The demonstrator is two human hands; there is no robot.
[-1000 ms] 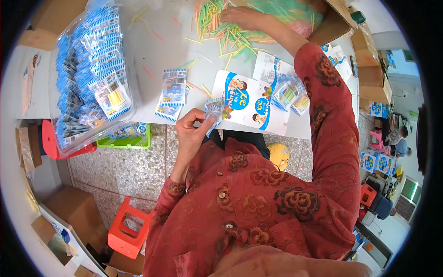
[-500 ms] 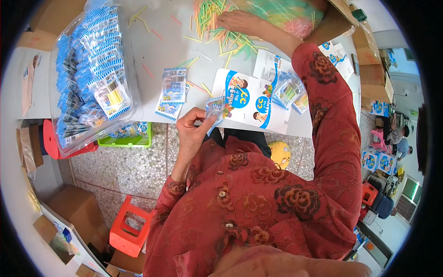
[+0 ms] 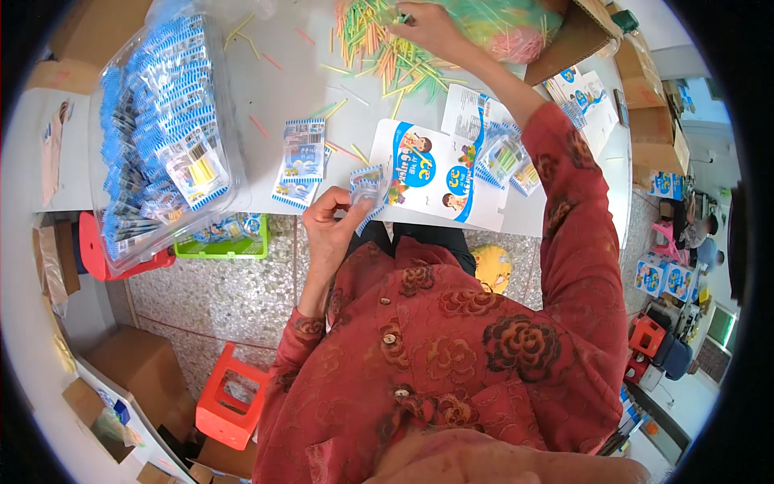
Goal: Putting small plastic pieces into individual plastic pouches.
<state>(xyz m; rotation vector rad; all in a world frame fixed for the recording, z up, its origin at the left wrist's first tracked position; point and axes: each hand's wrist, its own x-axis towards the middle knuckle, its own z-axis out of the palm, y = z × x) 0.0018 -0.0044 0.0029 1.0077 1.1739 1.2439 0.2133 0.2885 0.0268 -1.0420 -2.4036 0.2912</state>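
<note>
My left hand [image 3: 326,238] pinches a small clear packet [image 3: 367,187] with blue striped ends at the table's near edge. Over at the far side, my right hand [image 3: 429,31] is above a heap of thin pastel sticks [image 3: 379,52], in yellow, green, orange and pink. Its fingers are curled together; what they hold, if anything, is too small to make out. Two similar packets [image 3: 304,152] lie overlapping left of my left hand. A flat printed white and blue carton [image 3: 411,161] lies to its right, with filled packets [image 3: 505,157] on its right side.
A clear plastic tub [image 3: 230,173] full of blue packets stands at the left. Behind the heap lies a clear bag [image 3: 516,40] of sticks beside a cardboard box [image 3: 576,40]. Below the table are a green basket [image 3: 230,250] and a red stool [image 3: 230,395].
My right hand has risen slightly from the heap and shifted right, fingers curled. My left hand, still holding the packet, has moved a little left; the packet now stands more upright.
</note>
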